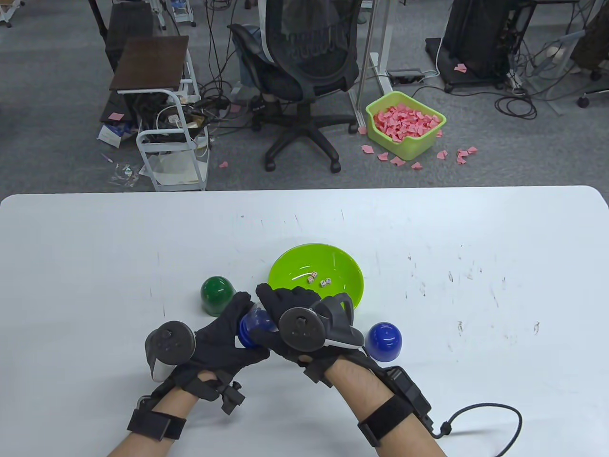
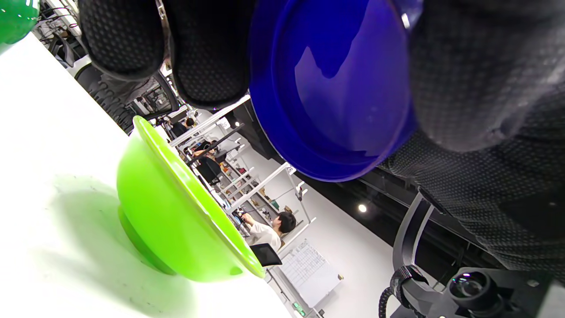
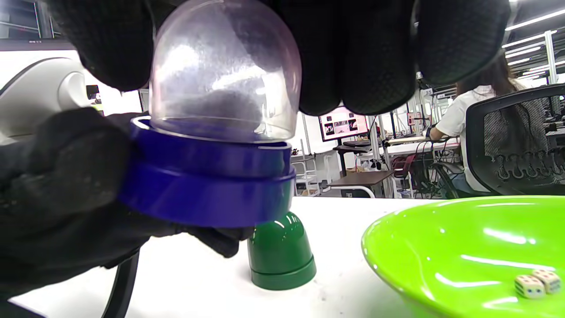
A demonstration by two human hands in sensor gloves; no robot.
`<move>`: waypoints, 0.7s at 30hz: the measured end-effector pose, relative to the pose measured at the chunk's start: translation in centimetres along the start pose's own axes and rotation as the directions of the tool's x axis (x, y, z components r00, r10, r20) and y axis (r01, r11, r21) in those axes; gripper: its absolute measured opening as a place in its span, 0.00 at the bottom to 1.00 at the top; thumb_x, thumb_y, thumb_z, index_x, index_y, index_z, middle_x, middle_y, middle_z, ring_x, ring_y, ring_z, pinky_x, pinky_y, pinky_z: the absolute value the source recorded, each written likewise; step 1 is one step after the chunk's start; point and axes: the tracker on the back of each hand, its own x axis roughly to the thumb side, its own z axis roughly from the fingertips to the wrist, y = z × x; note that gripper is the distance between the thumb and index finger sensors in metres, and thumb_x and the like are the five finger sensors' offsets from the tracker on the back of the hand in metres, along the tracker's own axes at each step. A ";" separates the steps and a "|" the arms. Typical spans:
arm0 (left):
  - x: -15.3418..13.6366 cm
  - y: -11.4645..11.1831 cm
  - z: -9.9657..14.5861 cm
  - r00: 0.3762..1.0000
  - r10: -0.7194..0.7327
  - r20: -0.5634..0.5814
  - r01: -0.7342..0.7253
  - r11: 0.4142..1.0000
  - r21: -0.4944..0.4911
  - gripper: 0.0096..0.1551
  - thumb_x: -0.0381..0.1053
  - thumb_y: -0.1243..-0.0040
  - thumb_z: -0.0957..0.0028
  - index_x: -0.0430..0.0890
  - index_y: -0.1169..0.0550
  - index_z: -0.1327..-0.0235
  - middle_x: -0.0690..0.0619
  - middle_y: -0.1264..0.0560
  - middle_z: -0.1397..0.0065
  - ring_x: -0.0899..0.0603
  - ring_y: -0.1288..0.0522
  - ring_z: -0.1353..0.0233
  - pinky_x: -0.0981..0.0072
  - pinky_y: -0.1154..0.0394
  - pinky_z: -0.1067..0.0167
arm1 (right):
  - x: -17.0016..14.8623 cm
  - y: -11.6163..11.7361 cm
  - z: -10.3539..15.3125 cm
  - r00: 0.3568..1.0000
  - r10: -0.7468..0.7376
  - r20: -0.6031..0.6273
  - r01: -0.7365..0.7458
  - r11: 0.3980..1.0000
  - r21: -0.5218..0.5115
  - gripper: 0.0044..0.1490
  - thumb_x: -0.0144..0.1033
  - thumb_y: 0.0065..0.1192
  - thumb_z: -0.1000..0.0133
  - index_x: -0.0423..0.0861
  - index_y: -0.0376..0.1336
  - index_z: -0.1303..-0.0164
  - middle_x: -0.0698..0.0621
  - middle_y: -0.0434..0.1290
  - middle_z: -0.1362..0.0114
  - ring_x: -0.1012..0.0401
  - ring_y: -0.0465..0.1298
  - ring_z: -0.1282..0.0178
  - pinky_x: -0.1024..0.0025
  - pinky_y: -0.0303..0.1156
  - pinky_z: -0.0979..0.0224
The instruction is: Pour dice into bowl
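Both hands hold one dice cup just above the worktop [image 1: 428, 228]: the left hand [image 1: 223, 340] grips its blue base [image 1: 250, 329], the right hand [image 1: 290, 323] its clear dome [image 3: 225, 75]. Three dice [image 1: 319, 280] lie in the green bowl [image 1: 342, 271] just beyond. A green cup [image 1: 217, 295] and a blue cup [image 1: 384, 341] stand alongside.

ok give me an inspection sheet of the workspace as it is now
surface: white table, scuffed with dark marks
job's things: green bowl holds three dice; blue-based cup with clear dome held between both hands beside the bowl
clutter: dark green cup left of the bowl and blue cup to its right, both dome up
hands: left hand holds the blue base; right hand grips the clear dome
cables: black cord loops from the right wrist strap
surroundings: office chair, cart, green bin of pink paper pieces, floor cables
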 end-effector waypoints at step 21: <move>-0.5 0.9 0.1 0.999 0.029 -0.015 -0.029 0.999 0.043 0.67 0.71 0.22 0.66 0.46 0.44 0.22 0.40 0.30 0.25 0.40 0.21 0.35 0.41 0.25 0.34 | -5.8 -3.0 3.5 0.976 0.076 -0.202 -0.074 0.997 0.014 0.56 0.60 0.65 0.42 0.34 0.53 0.16 0.28 0.67 0.20 0.29 0.69 0.31 0.26 0.65 0.32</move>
